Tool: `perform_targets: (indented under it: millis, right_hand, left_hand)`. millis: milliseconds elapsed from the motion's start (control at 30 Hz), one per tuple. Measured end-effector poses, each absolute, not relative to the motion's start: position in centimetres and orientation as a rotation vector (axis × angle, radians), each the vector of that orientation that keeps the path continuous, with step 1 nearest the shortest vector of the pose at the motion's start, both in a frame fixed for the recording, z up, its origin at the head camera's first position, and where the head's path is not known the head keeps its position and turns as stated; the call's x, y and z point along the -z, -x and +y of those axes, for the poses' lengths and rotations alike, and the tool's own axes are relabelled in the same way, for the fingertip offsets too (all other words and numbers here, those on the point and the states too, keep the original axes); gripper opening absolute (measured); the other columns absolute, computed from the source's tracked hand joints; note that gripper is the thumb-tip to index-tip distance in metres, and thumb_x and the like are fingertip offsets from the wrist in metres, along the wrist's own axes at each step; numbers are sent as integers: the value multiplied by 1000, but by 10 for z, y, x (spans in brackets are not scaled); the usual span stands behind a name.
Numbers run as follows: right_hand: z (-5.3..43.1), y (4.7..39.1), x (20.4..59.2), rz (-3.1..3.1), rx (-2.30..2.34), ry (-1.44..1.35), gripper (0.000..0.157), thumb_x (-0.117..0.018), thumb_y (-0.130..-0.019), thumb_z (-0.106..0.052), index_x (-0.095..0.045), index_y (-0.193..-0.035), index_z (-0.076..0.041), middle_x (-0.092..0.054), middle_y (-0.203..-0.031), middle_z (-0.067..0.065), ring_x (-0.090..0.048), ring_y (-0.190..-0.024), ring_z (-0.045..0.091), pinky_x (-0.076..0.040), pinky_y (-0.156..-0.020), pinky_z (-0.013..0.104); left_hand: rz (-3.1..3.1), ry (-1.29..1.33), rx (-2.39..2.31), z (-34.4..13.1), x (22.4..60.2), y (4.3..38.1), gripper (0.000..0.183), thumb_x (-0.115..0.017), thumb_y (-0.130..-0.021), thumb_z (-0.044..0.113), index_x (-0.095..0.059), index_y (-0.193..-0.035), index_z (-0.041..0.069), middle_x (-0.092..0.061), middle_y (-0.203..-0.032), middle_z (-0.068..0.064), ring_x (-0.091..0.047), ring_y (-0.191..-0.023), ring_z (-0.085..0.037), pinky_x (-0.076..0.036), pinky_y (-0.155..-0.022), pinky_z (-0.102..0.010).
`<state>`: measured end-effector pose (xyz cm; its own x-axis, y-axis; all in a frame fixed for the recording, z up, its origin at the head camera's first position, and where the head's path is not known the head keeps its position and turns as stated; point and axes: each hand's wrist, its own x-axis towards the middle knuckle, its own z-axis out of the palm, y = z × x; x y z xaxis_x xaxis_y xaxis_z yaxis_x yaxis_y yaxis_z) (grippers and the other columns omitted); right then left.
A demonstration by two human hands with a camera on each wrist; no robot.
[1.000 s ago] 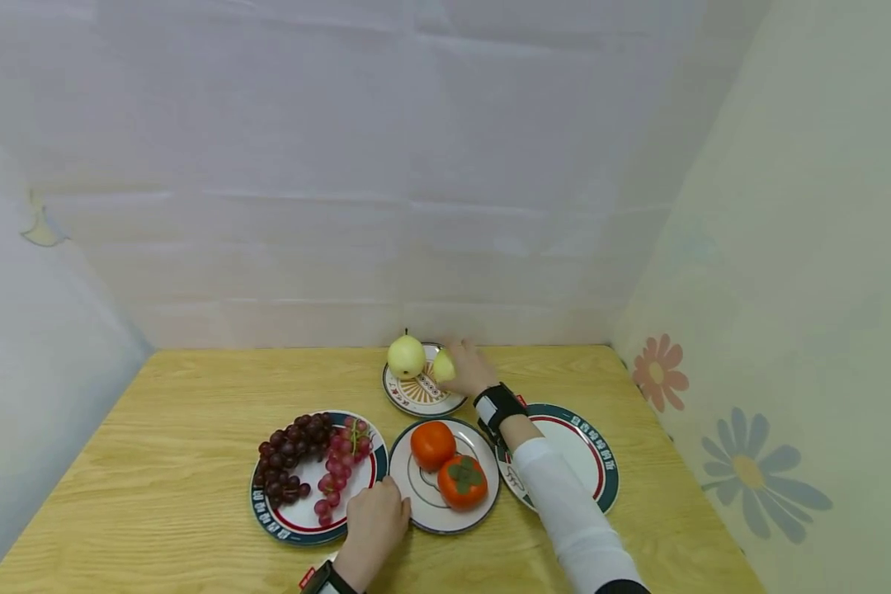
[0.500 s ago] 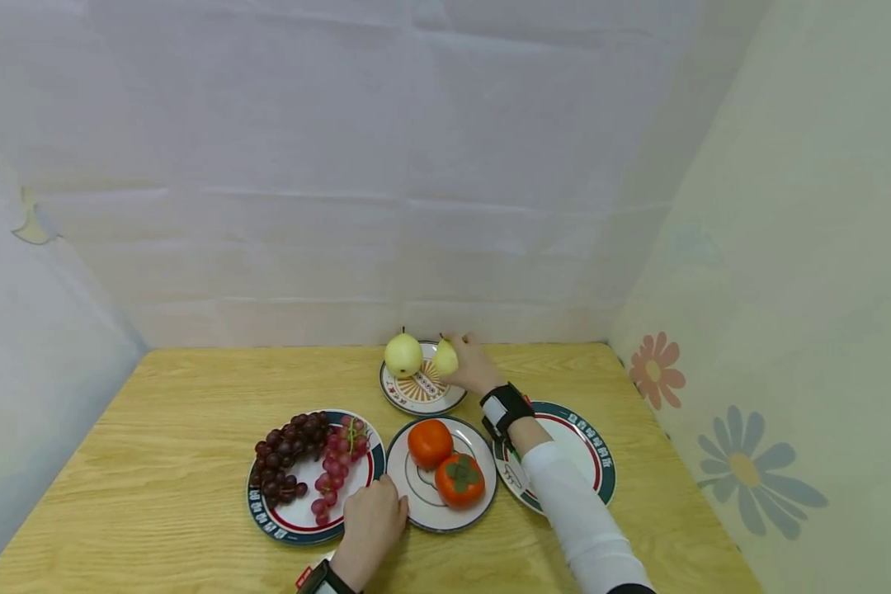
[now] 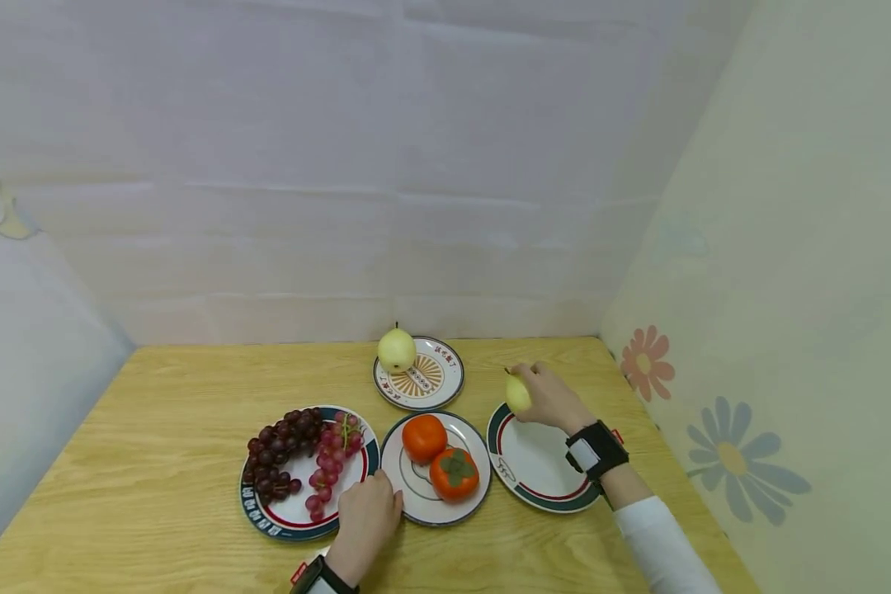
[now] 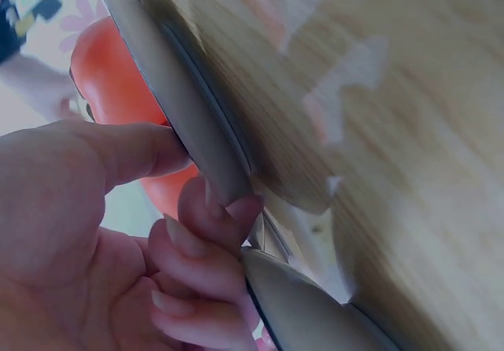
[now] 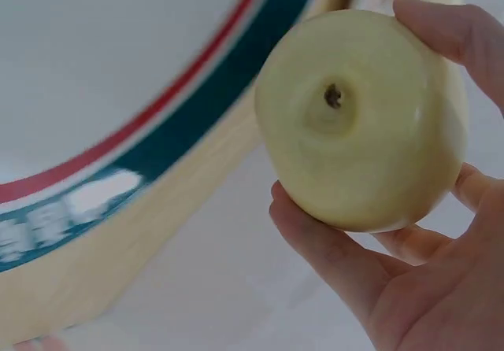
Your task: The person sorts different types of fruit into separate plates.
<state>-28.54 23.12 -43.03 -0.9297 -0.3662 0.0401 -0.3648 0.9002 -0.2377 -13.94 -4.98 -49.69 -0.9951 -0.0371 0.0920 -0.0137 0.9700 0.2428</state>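
Note:
In the head view my right hand (image 3: 553, 402) grips a pale yellow pear (image 3: 517, 394) over the far-left rim of the white plate with a dark green band (image 3: 530, 462). The right wrist view shows the pear's underside, with thumb and fingers around it. My left hand (image 3: 367, 511) is at the near-left edge of the plate with persimmons (image 3: 462, 436). In the left wrist view its thumb and fingers (image 4: 216, 217) pinch that plate's rim. Two orange persimmons (image 3: 454, 475) lie there, one with its leafy top up.
Another pear (image 3: 397, 351) stands on a small sunburst-patterned plate (image 3: 445, 375) at the back. A green-rimmed plate (image 3: 278, 530) on the left bears dark grapes (image 3: 267, 462) and red grapes (image 3: 328, 470). Papered walls border the wooden table (image 3: 156, 462) at the back and right.
My right hand has lifted the pear off the back plate and carried it right and nearer, over the right plate. My left hand stays by the persimmon plate. The head view has shifted slightly.

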Motion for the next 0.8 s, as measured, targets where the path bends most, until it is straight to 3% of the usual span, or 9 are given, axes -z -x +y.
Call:
perform_targets:
  millis: [267,533,633,800]
  right_hand:
    - [262,261,446,3085,373,456,75,-84,-64,-21,-48,-128,-10,-49,-109,22,-55,-77,26,-52,-63,42]
    - [262,265,449,3025,358,293,78,-83,-65,-17,-40,-129,-7,-45,-109,23,-52,-76,28,-48,-58,37]
    - [255,270,443,3019,299,237,81,-82,-66,-24,-38,-131,-5,-44,-116,27,-53,-87,38,-50,-62,43]
    - [210,293,424,3097,350,371,87,-77,-72,-35,-31,-140,-8,-34,-136,28,-40,-117,50,-45,-85,61]
  left_hand:
    - [-3057,-49,379,-50,496,142,35,-71,-77,33,-60,-75,-1,-61,-59,-11,-58,-52,-27,-45,-46,-40]
    - [-3063,-46,398,-48,493,143,35,-70,-78,33,-61,-76,0,-62,-59,-10,-57,-53,-26,-45,-47,-40]
    - [-3052,-47,405,-47,494,143,34,-70,-77,33,-61,-76,0,-62,-58,-10,-57,-53,-26,-45,-47,-40]
    - [-3054,-57,402,-48,495,142,35,-71,-76,33,-61,-75,0,-62,-59,-10,-57,-53,-26,-45,-47,-40]
